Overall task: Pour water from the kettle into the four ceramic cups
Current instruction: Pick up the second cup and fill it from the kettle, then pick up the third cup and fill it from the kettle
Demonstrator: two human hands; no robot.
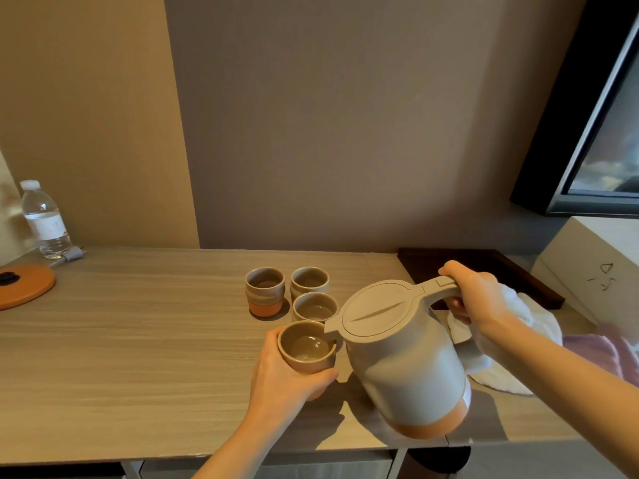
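Mid-pour: grey plastic kettle with terracotta base (408, 361) tipped, spout over tan ceramic cup (306, 350) wrapped in left hand (287, 375), handle clenched by right hand (473, 295); next likely level off, move to three matching cups (309, 281) just beyond left grip.

Four cups (265, 290), one kettle (408, 368) (one bottle (45, 219))

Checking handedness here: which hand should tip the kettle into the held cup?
Right: the right hand grips the kettle handle, its spout at the cup that the left hand holds.
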